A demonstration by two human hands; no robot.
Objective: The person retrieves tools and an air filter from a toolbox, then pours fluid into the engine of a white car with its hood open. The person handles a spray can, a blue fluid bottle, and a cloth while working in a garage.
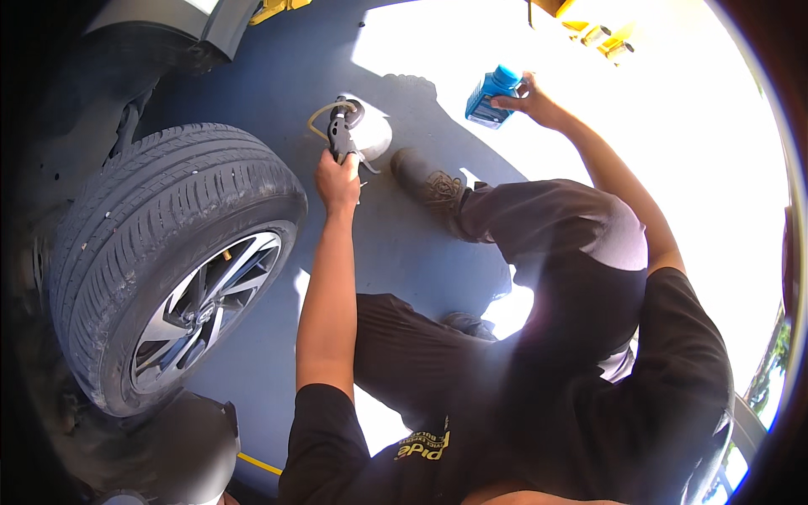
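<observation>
My left hand (338,180) is closed round the grip of a black pistol-grip pump (340,135) with a lever, held out ahead over the floor. A pale hose (315,119) loops from its top on the left. Right behind the pump is a whitish, rounded container (374,137) with a dark top; whether the two are joined I cannot tell. Off to the right, my right hand (537,101) grips a blue bottle (486,101) with a blue cap by its side, near the cap. The bottle is slightly tilted and the cap looks closed.
A car wheel (202,316) with a dark tyre and silver spokes stands close by my left forearm, under the car body (168,34). My brown boot (425,181) is planted between the hands. Strong sunlight washes out the right side. Yellow equipment (602,38) stands at the far right.
</observation>
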